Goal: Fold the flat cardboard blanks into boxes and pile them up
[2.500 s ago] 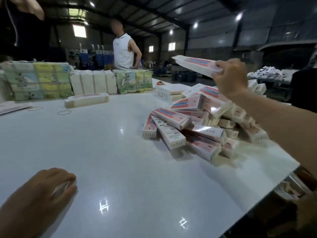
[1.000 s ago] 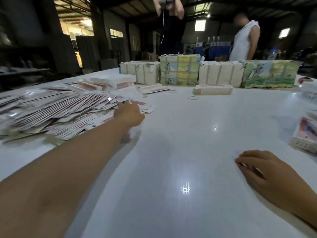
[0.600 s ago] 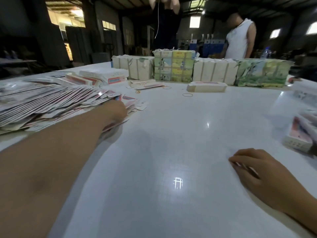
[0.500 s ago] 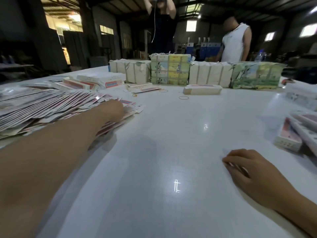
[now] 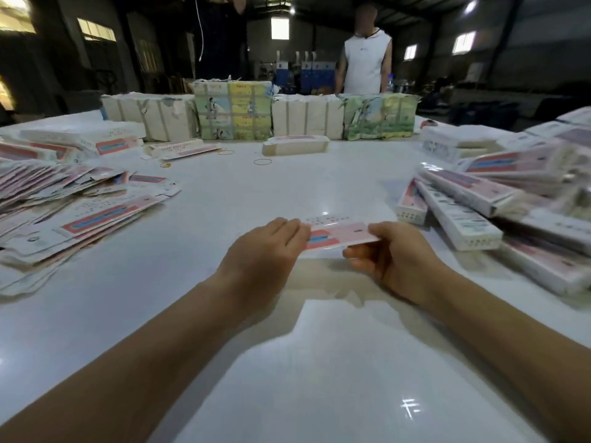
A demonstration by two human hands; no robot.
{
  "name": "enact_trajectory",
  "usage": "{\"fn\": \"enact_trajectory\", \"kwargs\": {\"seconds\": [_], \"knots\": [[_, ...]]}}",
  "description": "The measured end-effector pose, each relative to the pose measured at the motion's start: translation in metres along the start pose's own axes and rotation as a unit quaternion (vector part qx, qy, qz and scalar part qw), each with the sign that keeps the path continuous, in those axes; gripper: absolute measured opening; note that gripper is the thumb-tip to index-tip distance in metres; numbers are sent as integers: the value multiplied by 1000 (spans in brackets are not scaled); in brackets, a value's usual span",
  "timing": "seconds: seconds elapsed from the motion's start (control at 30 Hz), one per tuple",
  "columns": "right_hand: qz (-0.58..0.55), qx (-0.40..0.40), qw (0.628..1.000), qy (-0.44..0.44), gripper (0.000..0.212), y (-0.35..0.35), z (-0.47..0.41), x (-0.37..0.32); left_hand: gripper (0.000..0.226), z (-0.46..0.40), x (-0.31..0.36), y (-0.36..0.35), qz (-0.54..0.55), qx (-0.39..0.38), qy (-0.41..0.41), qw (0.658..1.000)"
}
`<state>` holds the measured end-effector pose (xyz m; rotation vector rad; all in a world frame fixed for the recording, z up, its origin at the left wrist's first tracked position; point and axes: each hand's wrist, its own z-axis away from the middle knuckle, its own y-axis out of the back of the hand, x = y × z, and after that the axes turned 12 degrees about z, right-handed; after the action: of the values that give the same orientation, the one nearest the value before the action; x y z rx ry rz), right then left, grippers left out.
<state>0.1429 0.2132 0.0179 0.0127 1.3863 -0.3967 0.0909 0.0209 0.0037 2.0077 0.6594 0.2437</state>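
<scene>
Left hand and right hand both pinch one flat blank – held above white table.

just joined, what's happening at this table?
A person is folding cartons. Both hands hold one flat cardboard blank just above the white table: the left hand grips its left end, the right hand pinches its right end. It is not yet folded. A fanned heap of flat blanks lies to the left, and a pile of finished boxes to the right. Wrapped bundles line the far edge.
</scene>
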Motion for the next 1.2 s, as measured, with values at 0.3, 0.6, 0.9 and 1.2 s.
{"fn": "enact_trajectory", "kwargs": {"seconds": [0.3, 0.6, 0.9, 1.2], "knots": [[75, -126, 988, 39, 18, -4, 4, 9, 87, 2, 2, -12, 104, 0, 138, 985], [28, -80, 994, 64, 21, -2, 0, 10, 86, -2, 7, -4, 158, 99, 99, 977], [2, -150, 986, 68, 37, 6, 1, 8, 82, -4, 12, 4, 190, 114, 107, 969], [194, -120, 964, 141, 22, 14, 1, 7, 83, 2, 7, 4, 146, 58, 104, 982]]}}
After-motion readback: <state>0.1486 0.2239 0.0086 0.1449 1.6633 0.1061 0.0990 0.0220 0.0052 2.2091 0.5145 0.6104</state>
